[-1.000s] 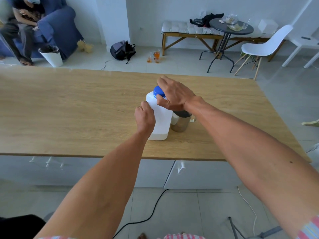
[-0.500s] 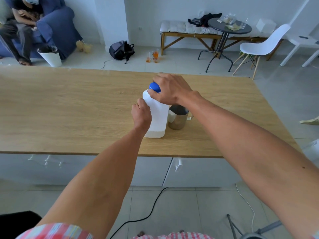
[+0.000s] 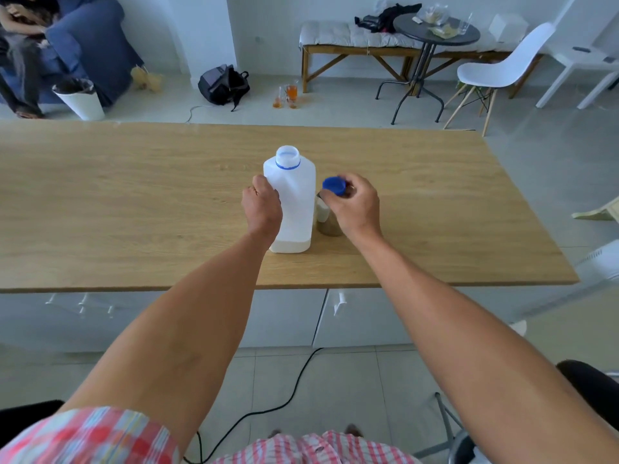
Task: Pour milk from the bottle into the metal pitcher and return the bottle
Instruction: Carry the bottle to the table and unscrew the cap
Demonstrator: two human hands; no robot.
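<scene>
A translucent white plastic milk bottle [image 3: 294, 202] stands upright on the wooden table [image 3: 134, 202], its mouth uncapped with a blue ring around the neck. A shallow layer of milk shows at its bottom. My left hand [image 3: 262, 209] grips the bottle's left side. My right hand [image 3: 355, 205] holds the blue cap [image 3: 334, 186] just right of the bottle. The metal pitcher [image 3: 326, 221] stands right beside the bottle, mostly hidden behind my right hand.
The table's near edge runs in front of white cabinets [image 3: 361, 316]. Beyond the table are a backpack [image 3: 223, 84], a white bin [image 3: 80, 98], a bench [image 3: 351, 45], a round black table [image 3: 435, 31], a white chair [image 3: 502, 68] and a seated person [image 3: 20, 45] at the far left.
My right hand has taken the blue cap off the bottle and moved it down to the right. The bottle's mouth is now open. My left hand keeps its grip.
</scene>
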